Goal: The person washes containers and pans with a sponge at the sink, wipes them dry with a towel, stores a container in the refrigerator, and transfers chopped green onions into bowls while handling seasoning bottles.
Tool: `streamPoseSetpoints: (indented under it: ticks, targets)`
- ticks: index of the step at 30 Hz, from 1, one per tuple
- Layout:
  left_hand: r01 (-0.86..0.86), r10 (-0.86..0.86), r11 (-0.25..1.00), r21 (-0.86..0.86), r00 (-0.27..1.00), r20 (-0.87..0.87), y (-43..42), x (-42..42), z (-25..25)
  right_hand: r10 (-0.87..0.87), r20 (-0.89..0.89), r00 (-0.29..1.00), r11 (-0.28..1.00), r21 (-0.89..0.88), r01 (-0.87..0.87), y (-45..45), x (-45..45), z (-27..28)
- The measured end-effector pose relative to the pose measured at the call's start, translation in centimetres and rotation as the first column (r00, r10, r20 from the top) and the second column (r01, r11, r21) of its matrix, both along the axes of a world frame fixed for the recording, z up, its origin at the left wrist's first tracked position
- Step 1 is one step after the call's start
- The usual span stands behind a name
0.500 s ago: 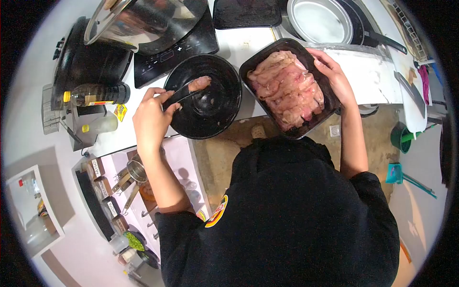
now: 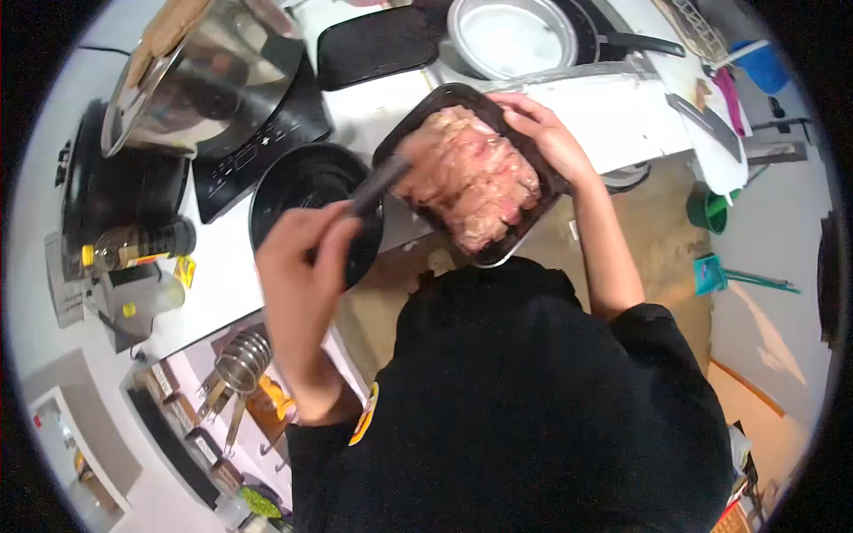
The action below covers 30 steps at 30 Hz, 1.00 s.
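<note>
My left hand point(image 2: 306, 249), smeared by motion, is closed around black tongs point(image 2: 380, 185), whose far end reaches over the raw meat. The meat point(image 2: 475, 173), pale pink and apparently chicken, lies in a layer in a black rectangular tray point(image 2: 536, 178). My right hand point(image 2: 549, 138) grips that tray by its far right edge, fingers over the rim, and holds it tilted at the counter's front edge. Beneath the left hand stands a round black bowl point(image 2: 271, 191), partly hidden by the hand and tongs.
An induction cooker point(image 2: 258, 151) with a large steel pot point(image 2: 222, 80) stands back left. Bottles point(image 2: 133, 244) are at the left. Behind the tray are a flat black tray point(image 2: 378, 44) and a pale pan point(image 2: 515, 40). A knife point(image 2: 706, 124) lies at the right.
My left hand has moved the tongs from over the bowl rightwards to the meat tray. The small meat piece seen at their tip before is no longer distinguishable. The whole view has shifted.
</note>
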<state>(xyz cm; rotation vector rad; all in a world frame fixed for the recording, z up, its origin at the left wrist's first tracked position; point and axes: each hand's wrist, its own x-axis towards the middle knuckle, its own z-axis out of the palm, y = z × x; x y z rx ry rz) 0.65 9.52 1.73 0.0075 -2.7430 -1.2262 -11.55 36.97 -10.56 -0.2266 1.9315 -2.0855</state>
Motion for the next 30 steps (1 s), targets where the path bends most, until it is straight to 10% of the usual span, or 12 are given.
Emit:
streamPoseSetpoints:
  ticks: [9,17,21,30]
  targets:
    - [0.287,-0.262,0.864,-0.413,0.958,0.118,10.7,-1.6,-5.7,0.008,-0.066,0.998,1.000,0.022,-0.007,0.2,-0.2,-1.3]
    - [0.292,-0.293,0.933,-0.211,0.956,0.028,7.5,-2.0,-1.7,-0.034,-0.037,0.999,0.996,-0.088,0.030,0.3,0.0,-1.5]
    - [0.074,-0.201,0.951,0.300,0.885,0.419,7.5,-2.5,-0.8,-0.192,-0.060,0.980,0.981,0.029,0.194,0.5,0.6,-0.4]
    - [0.316,-0.432,0.868,0.384,0.861,0.268,13.5,-3.6,-1.1,-0.371,0.035,0.928,0.929,0.008,0.371,3.8,4.3,-0.7]
